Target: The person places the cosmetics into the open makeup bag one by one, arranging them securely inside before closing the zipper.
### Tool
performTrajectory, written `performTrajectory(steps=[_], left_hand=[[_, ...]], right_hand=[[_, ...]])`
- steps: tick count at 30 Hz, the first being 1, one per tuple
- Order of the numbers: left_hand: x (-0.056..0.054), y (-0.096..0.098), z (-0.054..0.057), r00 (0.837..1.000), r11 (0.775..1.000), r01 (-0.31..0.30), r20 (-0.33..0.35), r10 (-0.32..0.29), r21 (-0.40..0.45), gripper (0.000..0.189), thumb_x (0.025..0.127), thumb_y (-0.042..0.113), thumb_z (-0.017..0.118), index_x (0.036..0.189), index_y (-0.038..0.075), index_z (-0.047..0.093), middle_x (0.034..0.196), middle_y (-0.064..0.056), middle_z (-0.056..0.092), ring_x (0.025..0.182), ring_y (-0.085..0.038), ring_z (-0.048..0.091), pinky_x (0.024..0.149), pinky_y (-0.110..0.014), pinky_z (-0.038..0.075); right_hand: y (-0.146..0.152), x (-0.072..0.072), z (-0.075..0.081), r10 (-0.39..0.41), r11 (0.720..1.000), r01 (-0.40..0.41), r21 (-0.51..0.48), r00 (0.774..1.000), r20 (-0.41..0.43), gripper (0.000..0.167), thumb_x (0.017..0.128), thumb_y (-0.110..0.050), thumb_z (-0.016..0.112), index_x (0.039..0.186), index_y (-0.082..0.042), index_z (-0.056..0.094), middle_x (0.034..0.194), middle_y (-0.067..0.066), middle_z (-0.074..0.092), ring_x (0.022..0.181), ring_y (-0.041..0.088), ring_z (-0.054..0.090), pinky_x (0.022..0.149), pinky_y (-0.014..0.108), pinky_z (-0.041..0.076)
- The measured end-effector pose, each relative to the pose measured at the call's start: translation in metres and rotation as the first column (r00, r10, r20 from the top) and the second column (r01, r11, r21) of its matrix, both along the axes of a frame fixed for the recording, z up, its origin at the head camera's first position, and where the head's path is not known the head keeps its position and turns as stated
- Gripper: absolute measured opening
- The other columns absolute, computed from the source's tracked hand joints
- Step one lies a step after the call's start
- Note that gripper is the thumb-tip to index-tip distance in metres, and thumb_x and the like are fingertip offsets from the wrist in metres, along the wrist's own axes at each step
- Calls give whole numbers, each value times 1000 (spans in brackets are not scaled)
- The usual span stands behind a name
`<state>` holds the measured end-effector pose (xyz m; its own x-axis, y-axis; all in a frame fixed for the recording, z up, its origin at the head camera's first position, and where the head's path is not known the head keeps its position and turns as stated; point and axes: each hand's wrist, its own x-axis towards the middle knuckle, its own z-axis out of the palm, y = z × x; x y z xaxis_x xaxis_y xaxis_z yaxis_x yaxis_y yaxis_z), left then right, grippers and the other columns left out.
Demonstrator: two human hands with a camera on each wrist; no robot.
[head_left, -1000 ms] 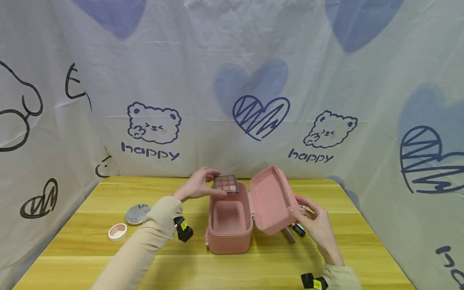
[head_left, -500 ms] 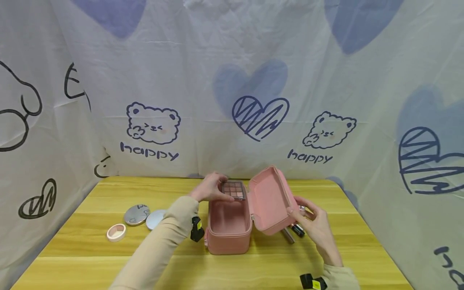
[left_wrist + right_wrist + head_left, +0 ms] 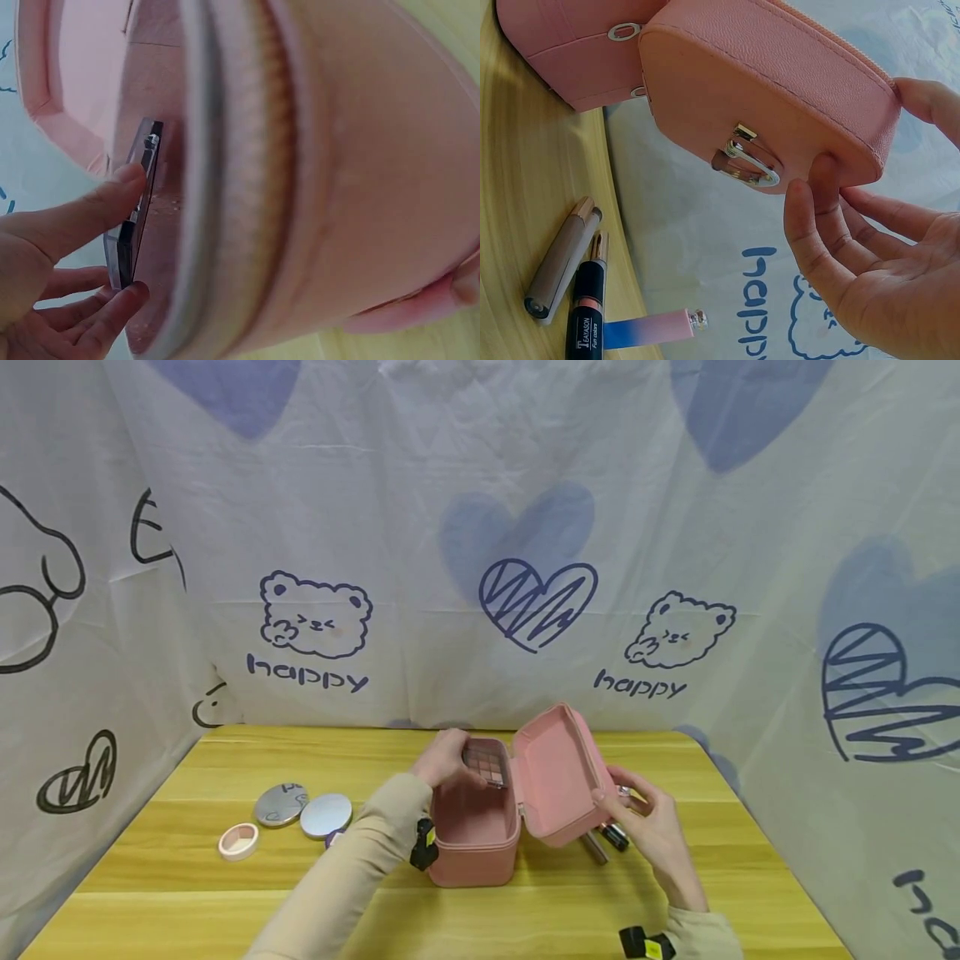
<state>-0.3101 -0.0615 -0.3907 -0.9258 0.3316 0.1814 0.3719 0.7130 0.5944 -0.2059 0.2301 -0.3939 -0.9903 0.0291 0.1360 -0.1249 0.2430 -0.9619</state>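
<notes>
A pink makeup case (image 3: 474,867) stands on the wooden table, its lid (image 3: 558,777) swung out to the right. My left hand (image 3: 447,760) pinches an eyeshadow palette (image 3: 487,766) at the far end of the case's opening. The left wrist view shows the palette (image 3: 131,217) tilted on edge between thumb and fingers, partly inside the case. My right hand (image 3: 654,827) holds the lid by its outer end. From the right wrist, the lid (image 3: 780,97) shows a metal ring on its top, with the thumb on the rim and fingertips against the outside.
Left of the case lie a mirror-like disc (image 3: 281,805), a silver round compact (image 3: 326,816) and a small round pan (image 3: 238,842); a purple thing (image 3: 332,838) is half hidden by the sleeve. Under the lid lie a brownish tube (image 3: 562,262), a black-capped tube (image 3: 589,307) and a pink-blue tube (image 3: 656,328).
My left hand has moved right and down with the palette, from above the case's far rim into its opening. The right hand and lid have stayed nearly still.
</notes>
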Motion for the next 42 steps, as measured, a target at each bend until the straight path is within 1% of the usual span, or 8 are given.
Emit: performTrajectory(steps=[9,13,16,20,24,30,37,42], left_hand=[[3,4,-5,998,998,-48,31,49,-28,46,66,11,94,100,-3,68,91,-15,71,80,-24,62,80,-40,54],[3,4,-10,997,990,-73,-30,70,-119,45,67,18,95,97,0,69,89,-14,71,81,-27,64,79,-42,55],[3,6,-14,990,965,-122,-96,103,-231,46,66,28,95,95,3,70,89,-12,72,87,-30,61,84,-43,52],[4,8,-19,980,915,-182,-138,141,-361,49,67,43,92,92,8,69,92,-9,72,96,-30,52,89,-43,43],[6,9,-23,978,889,-197,-152,146,-412,46,72,48,88,93,10,70,93,-8,72,98,-30,49,87,-42,37],[8,6,-23,976,900,-197,-161,144,-389,43,78,47,84,95,9,72,90,-10,74,99,-30,49,88,-43,35],[8,0,-17,981,923,-184,-123,150,-337,47,77,39,86,111,8,75,104,-9,77,101,-28,49,90,-43,33],[10,-4,-17,984,947,-172,-87,153,-271,49,80,37,85,117,8,74,110,-9,76,99,-27,49,89,-42,33]], right_hand=[[-1,0,0,-4,1000,4,-2,1000,-7,50,94,-16,71,139,-2,56,119,8,63,89,1,69,77,23,59],[-1,0,0,1,1000,-1,-1,1000,-16,50,94,-16,71,139,-1,56,119,6,63,89,2,69,77,24,59],[-1,0,-1,1,1000,-1,-2,1000,-16,50,94,-16,71,139,-1,56,119,6,63,89,2,69,77,24,60],[0,1,-1,-1,1000,1,1,1000,-14,49,94,-16,71,139,-2,56,119,7,62,89,2,69,77,24,59],[-1,0,0,0,1000,0,1,1000,-5,50,94,-17,71,139,-2,56,121,8,62,89,2,69,78,25,60],[-1,0,0,4,1000,-4,1,1000,1,51,94,-18,71,140,-3,55,122,12,63,90,1,69,79,26,60],[1,1,-2,10,1000,-9,15,999,-32,49,95,-15,70,140,-1,55,122,18,64,88,2,68,78,27,60],[0,0,0,1,1000,-1,4,1000,-6,50,94,-17,71,140,-2,55,122,17,63,88,2,69,78,27,60]])
